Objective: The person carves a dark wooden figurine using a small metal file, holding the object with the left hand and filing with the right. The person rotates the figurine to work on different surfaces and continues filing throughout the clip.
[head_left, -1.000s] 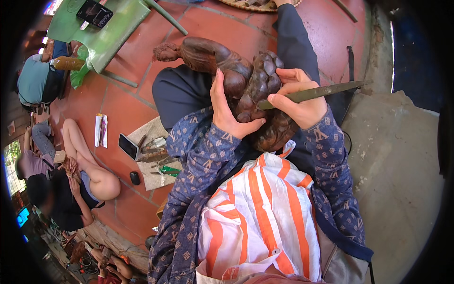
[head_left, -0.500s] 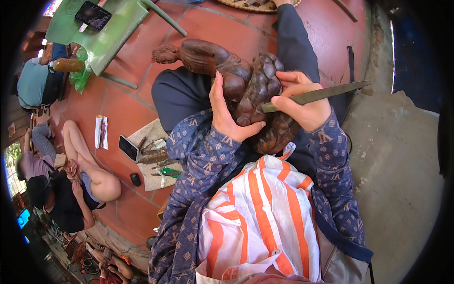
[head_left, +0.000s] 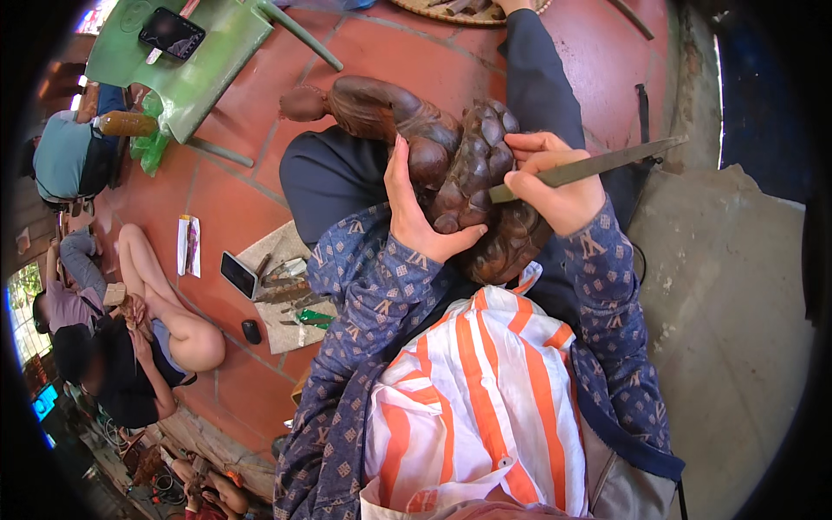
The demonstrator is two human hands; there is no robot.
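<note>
The brown carving [head_left: 472,169] sits in the person's lap [head_left: 329,173], a bit toward 12 o'clock from the middle of the view, and 1 long part of it pokes out to 10 o'clock. The left hand [head_left: 416,208], at its 8 o'clock side, hugs the carving, with the thumb spread toward 3 and the fingers pointing up toward 12. The right hand [head_left: 563,189], at its 3 o'clock side, pinches a flat gray file [head_left: 598,168]. The file's near end is on or just over the bumpy wood; I cannot tell which. Its far end points between 2 and 3 o'clock. From the carving, a mat [head_left: 279,336] lies on the red floor [head_left: 243,199] at 8 o'clock, with small tools [head_left: 282,286] on it and a phone [head_left: 238,275] at its edge. Farther out at 8, a co-worker [head_left: 130,373] in black sits. A green chair [head_left: 208,69] holding a dark phone [head_left: 173,35] is at 10, and a basket [head_left: 468,22] is at 12.
</note>
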